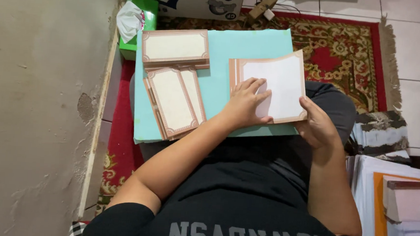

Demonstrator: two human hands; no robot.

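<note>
Head view, looking straight down onto a pale turquoise board (221, 48) resting across the person's lap. The left hand (246, 104) lies flat on a folded white card with a tan border (282, 83), fingers (255, 87) together and stretched out, pressing down on the sheet near its left fold. The right hand (316, 125) is at the card's lower right corner, thumb on top of the paper and the other fingers hidden beneath, so it pinches that corner, which sits at the board's near right edge and hangs slightly past it. At the board's far left corner sits a neat stack of the same bordered cards (175, 48), lying lengthwise. Just below it, along the left edge, a second stack of cards (174, 102) is fanned out and tilted, touching the first stack. Beyond the board's far left corner stands a green tissue box (145, 24) with a white tissue poking out. A red patterned rug (350, 51) covers the floor under everything. On the right lie piles of paper (390, 192), white and orange.
</note>
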